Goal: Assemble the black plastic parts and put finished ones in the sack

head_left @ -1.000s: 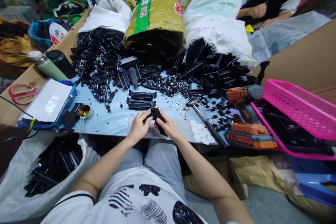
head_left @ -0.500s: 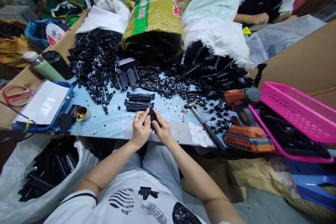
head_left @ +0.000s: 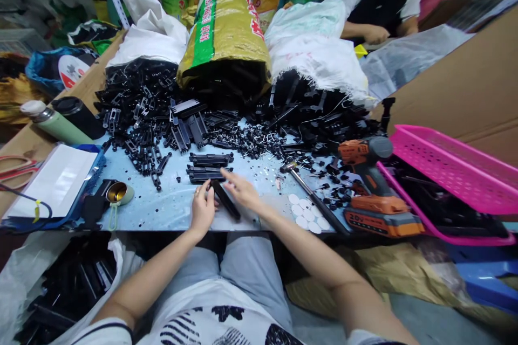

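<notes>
My left hand (head_left: 203,209) has its fingertips closed at the upper end of a long black plastic part (head_left: 226,200), which slants over the near edge of the table. My right hand (head_left: 243,192) is just to the right, fingers stretched out toward the stacked parts and slightly blurred, with nothing seen in it. Beyond both hands, similar long black parts (head_left: 211,159) lie in two rows. Small black pins (head_left: 259,140) are heaped farther back. Right of my right hand, a hammer (head_left: 311,194) rests beside white round discs (head_left: 305,214).
A cordless drill (head_left: 370,188) stands at the right by a pink basket (head_left: 441,172). Sacks (head_left: 226,38) spill black parts along the back. A metal cup (head_left: 120,194) and a white-topped blue tray (head_left: 56,180) are left. A co-worker's hand (head_left: 375,34) shows behind.
My hands were together around the black part. Now my right hand has come off it with fingers extended, and the part lies lower, slanting, at my left hand. The view has shifted slightly.
</notes>
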A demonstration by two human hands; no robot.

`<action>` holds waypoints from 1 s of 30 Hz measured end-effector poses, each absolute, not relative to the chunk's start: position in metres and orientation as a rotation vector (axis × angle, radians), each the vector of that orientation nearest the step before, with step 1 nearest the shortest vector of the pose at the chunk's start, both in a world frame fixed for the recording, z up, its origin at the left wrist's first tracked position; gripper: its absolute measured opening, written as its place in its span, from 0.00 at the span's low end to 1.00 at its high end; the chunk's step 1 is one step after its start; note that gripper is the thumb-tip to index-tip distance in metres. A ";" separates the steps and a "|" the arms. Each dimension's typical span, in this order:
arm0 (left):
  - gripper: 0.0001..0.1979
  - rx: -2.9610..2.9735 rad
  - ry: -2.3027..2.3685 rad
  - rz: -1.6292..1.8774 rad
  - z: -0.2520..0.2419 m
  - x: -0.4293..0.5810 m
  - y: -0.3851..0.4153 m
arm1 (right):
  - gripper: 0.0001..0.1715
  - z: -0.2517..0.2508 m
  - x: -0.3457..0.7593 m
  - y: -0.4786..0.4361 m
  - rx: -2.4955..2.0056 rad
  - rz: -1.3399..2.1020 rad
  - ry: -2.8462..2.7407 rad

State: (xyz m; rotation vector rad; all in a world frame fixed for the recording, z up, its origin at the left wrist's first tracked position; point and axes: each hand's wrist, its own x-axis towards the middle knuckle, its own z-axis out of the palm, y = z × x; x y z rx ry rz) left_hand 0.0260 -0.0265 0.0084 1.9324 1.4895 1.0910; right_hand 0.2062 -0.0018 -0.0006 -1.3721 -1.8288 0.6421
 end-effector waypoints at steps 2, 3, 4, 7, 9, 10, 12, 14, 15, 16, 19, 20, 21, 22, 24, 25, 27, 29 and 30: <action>0.26 2.189 1.524 0.881 0.004 0.021 -0.030 | 0.23 0.012 0.257 0.046 -1.642 0.362 -1.745; 0.28 2.368 1.439 0.757 0.005 0.019 -0.029 | 0.22 0.021 0.284 0.072 -1.813 0.189 -1.687; 0.29 2.544 1.288 0.633 0.008 0.019 -0.026 | 0.21 0.030 0.310 0.096 -1.986 0.051 -1.630; 0.25 2.863 0.759 0.319 0.021 0.023 -0.010 | 0.20 0.052 0.363 0.153 -2.259 -0.079 -1.396; 0.22 2.941 0.588 0.177 0.030 0.029 -0.001 | 0.24 0.061 0.378 0.173 -2.322 -0.034 -1.258; 0.21 2.965 0.569 0.128 0.033 0.031 0.001 | 0.26 0.063 0.380 0.178 -2.343 0.006 -1.205; 0.22 2.998 0.614 0.082 0.038 0.033 0.001 | 0.26 0.065 0.381 0.181 -2.343 0.085 -1.146; 0.22 3.011 0.710 0.074 0.039 0.031 -0.005 | 0.23 0.066 0.378 0.174 -2.292 0.104 -1.144; 0.22 3.008 0.773 0.066 0.038 0.029 -0.009 | 0.23 0.067 0.376 0.167 -2.247 0.093 -1.177; 0.22 2.996 0.842 0.051 0.036 0.027 -0.013 | 0.23 0.067 0.372 0.156 -2.195 0.082 -1.233; 0.18 2.901 1.044 0.008 0.026 0.022 -0.020 | 0.23 0.063 0.353 0.104 -2.035 0.130 -1.495; 0.17 2.859 1.083 0.015 0.022 0.021 -0.020 | 0.21 0.061 0.343 0.079 -1.979 0.200 -1.648; 0.16 2.819 1.101 0.032 0.019 0.021 -0.020 | 0.18 0.058 0.332 0.053 -1.907 0.289 -1.829; 0.16 2.782 1.100 0.052 0.017 0.021 -0.020 | 0.16 0.055 0.320 0.025 -1.793 0.400 -2.075; 0.17 2.720 1.051 0.067 0.015 0.023 -0.018 | 0.15 0.045 0.296 -0.026 -1.499 0.548 -2.524; 0.17 2.695 1.026 0.060 0.016 0.025 -0.018 | 0.17 0.039 0.284 -0.048 -1.422 0.533 -2.649; 0.18 2.659 1.013 0.026 0.020 0.029 -0.017 | 0.20 0.027 0.265 -0.076 -1.402 0.437 -2.754; 0.18 2.643 1.026 0.009 0.023 0.032 -0.018 | 0.21 0.017 0.252 -0.086 -1.476 0.359 -2.757; 0.20 2.640 1.030 0.015 0.025 0.033 -0.019 | 0.21 0.014 0.247 -0.087 -1.514 0.336 -2.749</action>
